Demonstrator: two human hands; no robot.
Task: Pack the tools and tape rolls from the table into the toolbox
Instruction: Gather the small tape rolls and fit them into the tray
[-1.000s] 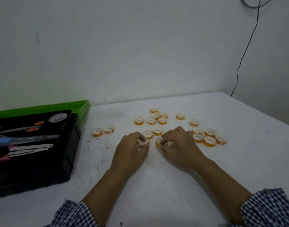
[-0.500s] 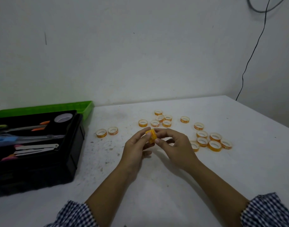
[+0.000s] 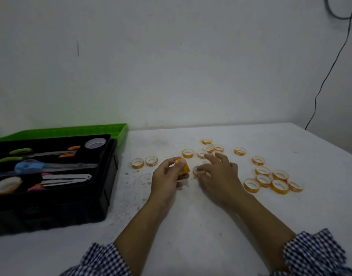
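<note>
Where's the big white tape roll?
Head view, left side: the large white tape roll sits in the back-right compartment of the open black plastic toolbox, just right of the orange-handled tool.

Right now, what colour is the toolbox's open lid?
Bright green. The toolbox lid lies open behind the black toolbox, clearest in the head view.

Matt, scuffed white table (image 3: 211,226), glossy orange tape rolls (image 3: 279,186), black plastic toolbox (image 3: 71,208), checked cloth sleeves (image 3: 314,253).

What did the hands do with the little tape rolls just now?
The left hand keeps the stack of tape rolls alone. The right hand let go, moved down to the table and pinches a loose roll. The toolbox and the other rolls stayed put.
</note>
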